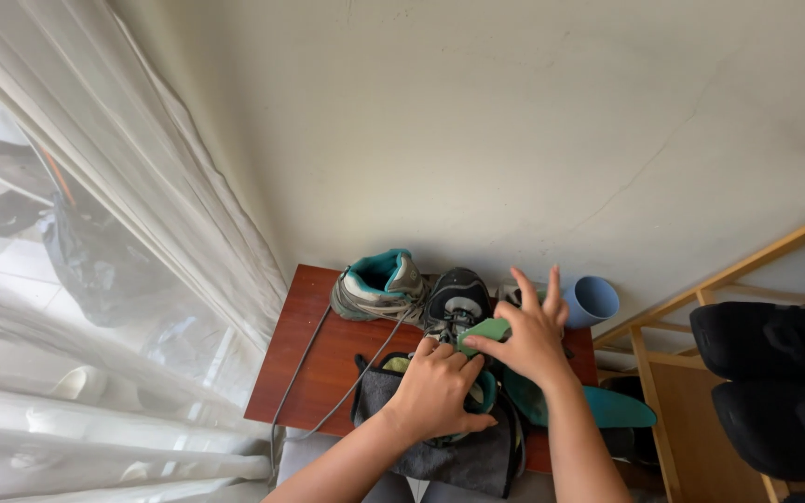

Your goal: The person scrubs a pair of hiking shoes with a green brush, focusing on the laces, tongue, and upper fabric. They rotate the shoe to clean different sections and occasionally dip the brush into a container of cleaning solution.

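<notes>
A pale plaster wall (514, 121) fills most of the view, with a sheer white curtain (95, 279) hanging down the left side and a light wooden rack (673, 391) at the right edge, where dark shoes (775, 373) sit on its shelves. Below the wall stands a small reddish-brown wooden table (305, 354). On it, near the wall, a worn grey hiking boot with teal lining (379, 287) lies just beside a second dark shoe (456, 303), and a loose grey lace (328, 382) trails from the boot across the tabletop and over its front edge. A dark grey cloth (477, 456) lies at the table's front edge, under the hands. A teal insole (612, 408) lies to the right of the cloth, reaching past the table's right edge. A light blue cup (593, 300) lies on its side at the back right corner, its mouth facing the camera.

The left hand (435, 391) presses down with curled fingers on a teal-edged thing lying on the cloth; what exactly it grasps is hidden. The right hand (533, 335) pinches a small green sponge (486, 331) between thumb and fingers, the other fingers spread upward, holding it just in front of the dark shoe
</notes>
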